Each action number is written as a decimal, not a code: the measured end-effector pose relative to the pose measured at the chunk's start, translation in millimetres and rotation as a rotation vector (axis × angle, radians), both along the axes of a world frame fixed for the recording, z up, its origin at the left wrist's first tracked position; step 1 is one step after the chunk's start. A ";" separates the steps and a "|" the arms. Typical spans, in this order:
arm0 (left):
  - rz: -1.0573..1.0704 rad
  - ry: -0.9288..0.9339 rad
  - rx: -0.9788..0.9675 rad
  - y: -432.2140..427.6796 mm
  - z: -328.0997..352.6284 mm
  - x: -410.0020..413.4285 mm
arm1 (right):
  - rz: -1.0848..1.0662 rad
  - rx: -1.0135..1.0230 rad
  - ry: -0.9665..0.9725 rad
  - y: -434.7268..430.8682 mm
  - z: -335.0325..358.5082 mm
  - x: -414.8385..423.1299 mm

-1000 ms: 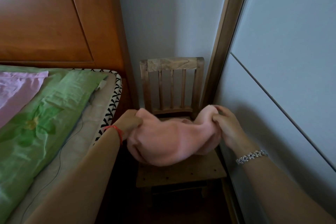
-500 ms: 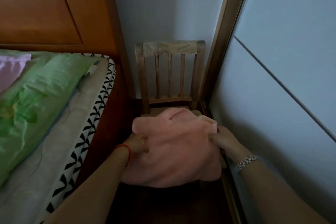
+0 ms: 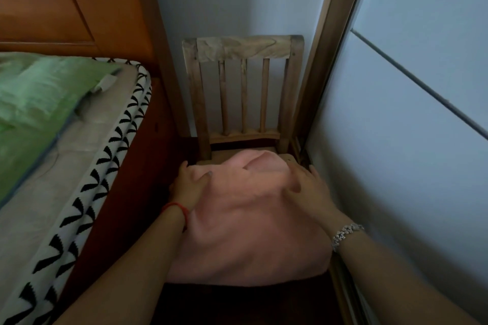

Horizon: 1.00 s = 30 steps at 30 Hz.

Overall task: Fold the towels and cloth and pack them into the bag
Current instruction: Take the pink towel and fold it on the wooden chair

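Observation:
A pink towel (image 3: 248,221) lies spread over the seat of a small wooden chair (image 3: 243,50), its front edge hanging over the seat. My left hand (image 3: 188,185) rests flat on the towel's left edge, fingers apart, thumb on top. On the towel's right side lies my right hand (image 3: 309,190), also flat with fingers spread. Neither hand grips the cloth. No bag is in view.
A bed with a green cover (image 3: 34,97) and a black-and-white patterned mattress edge (image 3: 105,166) stands close on the left, its wooden headboard (image 3: 66,0) behind. A pale sliding wardrobe door (image 3: 409,140) hems the chair in on the right. The wall is just behind the chair.
The towel went from being held up bunched between both hands to lying spread on the chair seat. Both hands let go of their grip and now press flat on it.

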State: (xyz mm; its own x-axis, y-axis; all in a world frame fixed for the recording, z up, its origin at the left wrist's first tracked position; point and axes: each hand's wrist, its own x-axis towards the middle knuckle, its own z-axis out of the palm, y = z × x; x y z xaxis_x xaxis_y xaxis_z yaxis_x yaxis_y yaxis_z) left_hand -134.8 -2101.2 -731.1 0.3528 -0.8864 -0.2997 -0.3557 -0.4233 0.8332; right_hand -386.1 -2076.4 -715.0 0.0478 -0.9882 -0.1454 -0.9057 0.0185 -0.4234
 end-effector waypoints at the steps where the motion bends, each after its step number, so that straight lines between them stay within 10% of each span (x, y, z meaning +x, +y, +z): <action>1: 0.026 0.031 -0.019 2.3 -1.0 0.0 | -0.001 0.005 0.009 -1.7 0.5 1.6; 11: 0.191 0.376 -0.110 18.2 24.2 -2.7 | 0.002 -0.207 0.064 17.6 21.9 13.6; 24: -0.749 0.056 0.365 46.0 40.4 2.3 | -0.188 0.027 0.122 16.7 19.4 15.7; 30: -0.223 -0.005 0.103 31.5 30.2 5.1 | -0.211 -0.336 -0.030 18.3 31.3 11.4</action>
State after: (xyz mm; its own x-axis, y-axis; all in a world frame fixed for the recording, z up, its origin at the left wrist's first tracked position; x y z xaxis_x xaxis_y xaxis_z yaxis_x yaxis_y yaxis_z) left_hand -129.7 -2069.7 -700.9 0.1537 -0.9076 -0.3908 -0.4542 -0.4161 0.7878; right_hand -374.7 -2058.1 -683.7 -0.1621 -0.9690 0.1865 -0.8841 0.0586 -0.4636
